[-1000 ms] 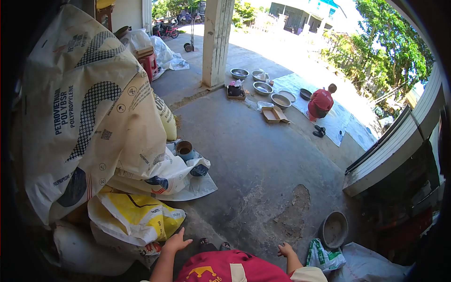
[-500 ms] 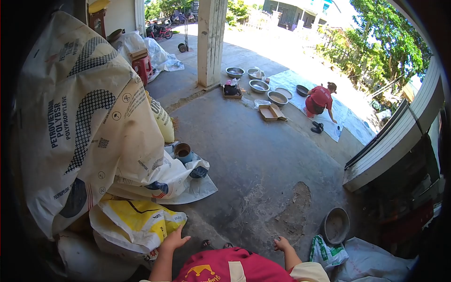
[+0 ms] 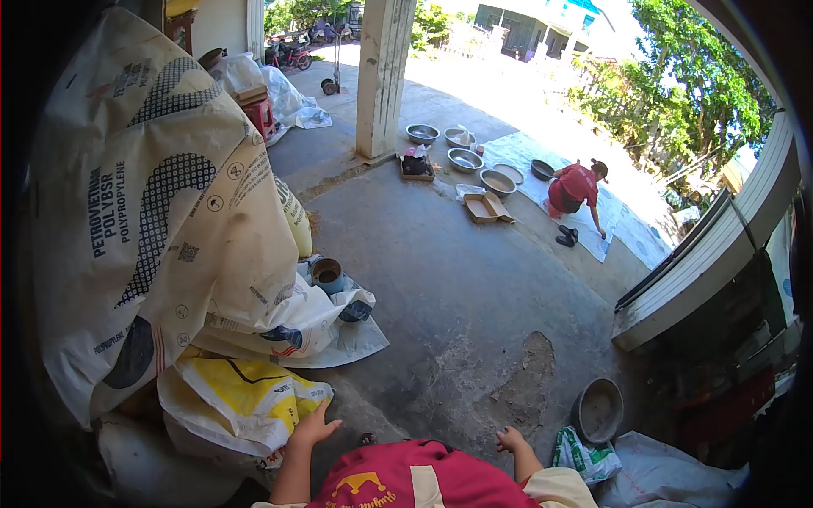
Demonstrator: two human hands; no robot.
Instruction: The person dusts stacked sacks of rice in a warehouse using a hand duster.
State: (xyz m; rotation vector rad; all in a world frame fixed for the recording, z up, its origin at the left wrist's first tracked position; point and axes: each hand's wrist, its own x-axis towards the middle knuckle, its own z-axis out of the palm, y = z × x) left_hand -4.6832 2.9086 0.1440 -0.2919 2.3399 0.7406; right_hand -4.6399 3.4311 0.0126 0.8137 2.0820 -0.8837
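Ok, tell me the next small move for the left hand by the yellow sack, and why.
Probably lower the left hand onto the yellow sack and grip its near edge. The hand is open with fingers spread, right at the sack's corner, holding nothing. The right hand hangs loosely curled over the concrete floor, apart from any object, so it could follow.

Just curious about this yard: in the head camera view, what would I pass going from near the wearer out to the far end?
Left hand → yellow sack → small can → cardboard box → metal bowls → concrete pillar → motorbike.
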